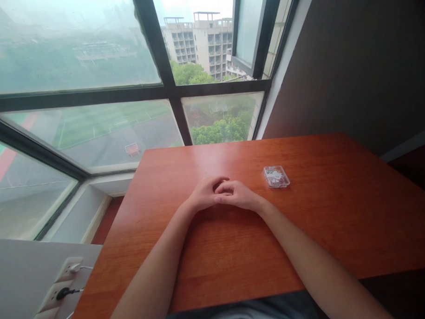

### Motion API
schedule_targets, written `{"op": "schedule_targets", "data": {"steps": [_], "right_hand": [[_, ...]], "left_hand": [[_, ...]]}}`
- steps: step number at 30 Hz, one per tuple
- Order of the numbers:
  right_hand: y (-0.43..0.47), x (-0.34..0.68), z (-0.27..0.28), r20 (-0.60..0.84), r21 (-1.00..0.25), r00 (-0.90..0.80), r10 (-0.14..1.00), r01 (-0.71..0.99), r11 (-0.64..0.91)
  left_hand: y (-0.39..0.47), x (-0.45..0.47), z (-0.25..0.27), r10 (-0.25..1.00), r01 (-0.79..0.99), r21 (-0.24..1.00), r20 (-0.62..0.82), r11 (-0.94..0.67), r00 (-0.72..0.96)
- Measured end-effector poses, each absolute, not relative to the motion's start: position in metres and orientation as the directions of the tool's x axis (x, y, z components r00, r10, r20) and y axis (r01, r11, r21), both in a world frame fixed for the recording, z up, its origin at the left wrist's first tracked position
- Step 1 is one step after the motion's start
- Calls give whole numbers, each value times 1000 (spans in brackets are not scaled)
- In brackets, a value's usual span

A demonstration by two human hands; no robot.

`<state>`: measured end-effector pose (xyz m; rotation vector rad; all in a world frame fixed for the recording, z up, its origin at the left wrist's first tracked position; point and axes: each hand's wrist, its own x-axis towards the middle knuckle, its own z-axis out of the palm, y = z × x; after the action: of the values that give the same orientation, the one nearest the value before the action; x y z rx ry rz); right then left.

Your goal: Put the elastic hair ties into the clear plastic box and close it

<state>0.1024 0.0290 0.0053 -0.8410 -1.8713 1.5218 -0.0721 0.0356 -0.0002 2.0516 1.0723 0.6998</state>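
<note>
My left hand point(205, 192) and my right hand point(239, 196) rest together on the wooden table, in the middle of the head view. Their fingers are loosely curled and meet, partly overlapping, so some fingertips are hidden. No object shows in either hand. To the right of my right hand, a little farther from me, lies a small clear plastic box point(276, 176) with its lid on. Small pieces show through the plastic, too small to name. Neither hand touches the box.
The reddish-brown table point(230, 258) extends far to the right. Large windows point(123, 119) border its far and left sides, with one pane point(250, 28) swung outward. A grey wall point(358, 67) rises behind the right part. Wall sockets point(64, 284) with plugged-in cables sit at lower left.
</note>
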Motion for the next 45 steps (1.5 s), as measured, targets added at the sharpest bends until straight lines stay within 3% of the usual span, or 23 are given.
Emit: {"op": "schedule_targets", "data": {"steps": [9, 13, 18, 35, 45], "right_hand": [[28, 101, 5, 10, -988, -615, 789, 113, 100], [28, 98, 3, 95, -956, -598, 796, 166, 240], [28, 96, -1, 201, -853, -667, 718, 241, 463], [27, 97, -4, 234, -786, -666, 708, 299, 541], [26, 93, -6, 273, -712, -625, 732, 381, 590]], "left_hand": [[32, -68, 9, 824, 460, 758, 175, -462, 538], [29, -67, 10, 820, 534, 678, 185, -505, 541], [25, -65, 10, 802, 538, 652, 190, -535, 566], [27, -64, 11, 765, 571, 581, 147, -580, 627], [29, -63, 11, 771, 556, 611, 146, -563, 620]]}}
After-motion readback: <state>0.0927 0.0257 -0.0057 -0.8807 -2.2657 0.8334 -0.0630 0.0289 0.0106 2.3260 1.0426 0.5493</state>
